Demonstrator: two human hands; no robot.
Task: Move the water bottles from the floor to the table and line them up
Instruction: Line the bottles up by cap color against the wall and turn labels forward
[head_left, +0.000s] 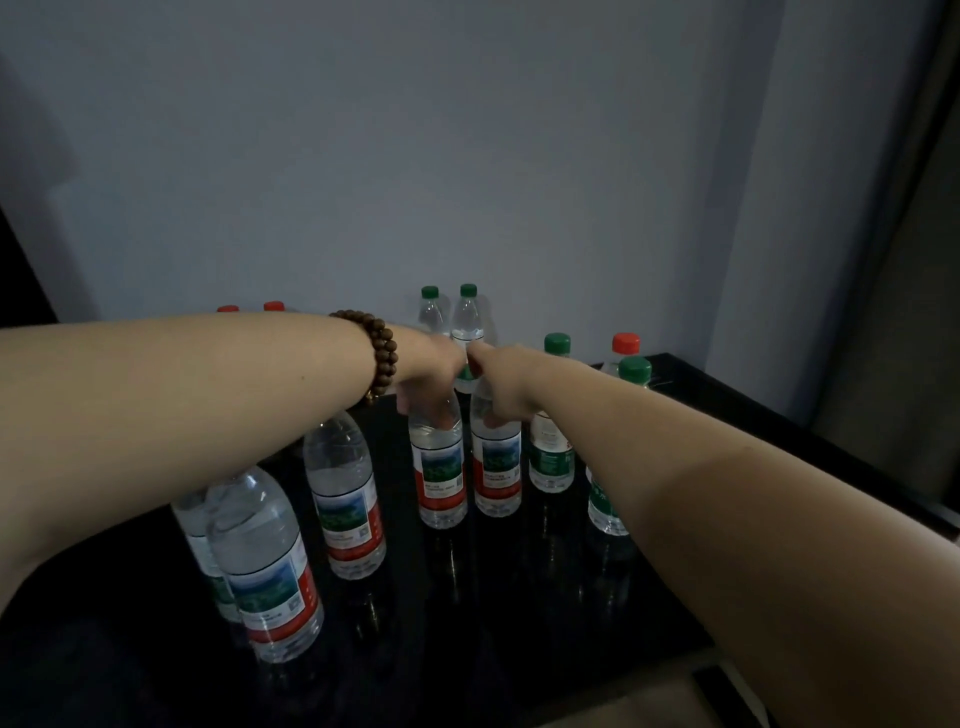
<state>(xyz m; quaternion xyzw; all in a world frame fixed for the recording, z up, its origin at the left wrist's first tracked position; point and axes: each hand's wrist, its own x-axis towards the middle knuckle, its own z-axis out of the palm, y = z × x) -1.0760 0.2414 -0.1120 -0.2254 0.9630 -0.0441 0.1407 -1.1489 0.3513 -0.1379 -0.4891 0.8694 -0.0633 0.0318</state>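
Note:
Several clear water bottles stand upright on a glossy black table (467, 623). My left hand (431, 374), with a bead bracelet at the wrist, grips the top of a red-labelled bottle (441, 467) in the middle of the table. Right beside it, my right hand (506, 387) grips the top of a second red-labelled bottle (496, 467). Both caps are hidden under my fingers. More red-labelled bottles (345, 499) stand to the left under my left forearm. Green-capped bottles (551, 452) stand to the right and at the back by the wall (467, 312).
A pale wall runs close behind the table. The table's right edge (779, 415) slants toward me, with floor showing at the lower right. A dark curtain or door frame rises at the far right. The front middle of the table shows only reflections.

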